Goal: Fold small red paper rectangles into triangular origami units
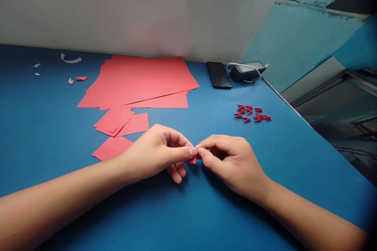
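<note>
Your bare forearms reach in over the blue tabletop (176,219). In front of the stack of large red paper sheets (141,80), toward its right side, you have hold of a small red paper piece (192,160). Your left hand (160,151) pinches it between thumb and index finger, the other fingers loosely curled below. Your right hand (235,160) closes thumb and fingertip on its other end, the two hands' tips almost meeting; your fingers hide most of the fold.

A single red rectangle (110,149) lies in front of the stack, partly behind your left wrist. Closer to the stack, several overlapping red rectangles (120,121) lie at its front edge. To its right, and a little nearer you, sits a cluster of folded red triangles (249,112). Left of the stack are two red scraps (81,79). Right of it lie a black smartphone (218,75) and, beyond, a dark box-shaped device (246,72) with a white cable (240,65). A curved white strip (70,61) rests to the stack's far left.
</note>
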